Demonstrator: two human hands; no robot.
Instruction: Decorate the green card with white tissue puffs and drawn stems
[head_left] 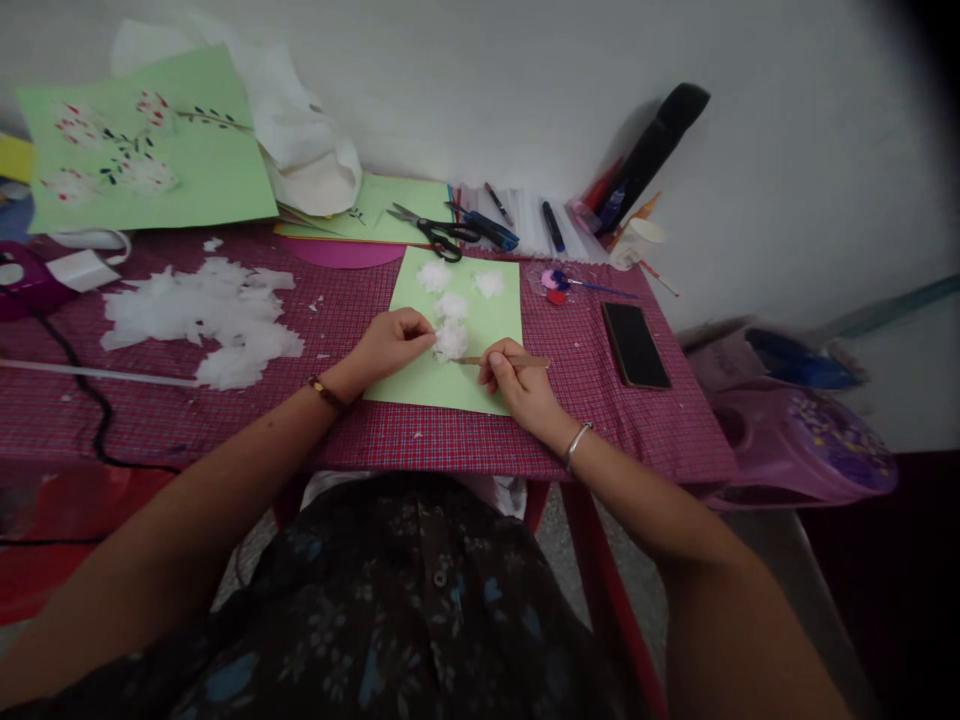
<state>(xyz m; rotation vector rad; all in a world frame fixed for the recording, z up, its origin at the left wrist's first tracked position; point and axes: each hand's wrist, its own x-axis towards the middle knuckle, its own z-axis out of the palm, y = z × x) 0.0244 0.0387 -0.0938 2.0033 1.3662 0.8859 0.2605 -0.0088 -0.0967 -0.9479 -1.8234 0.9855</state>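
A light green sheet [420,385] lies on the checked tablecloth, bearing several fluffy white tufts. My right hand [516,378] grips a thin brown stick [536,361], its tip at the lowest white tuft [451,340]. From the left, my left hand [394,342] reaches to that same tuft with thumb and forefinger pinched at its edge; whatever sits between those fingertips is too small to make out. Two more tufts, one at upper left [434,276] and one at upper right [489,284], stand apart from the others.
Torn white tissue [217,310] spreads at left. Behind are a decorated green sheet [202,180], black scissors [439,228], a blue cutter [487,228] and pens. Paint dabs [556,297] with a brush and a phone [635,345] lie at right. A black cable [97,425] runs at left.
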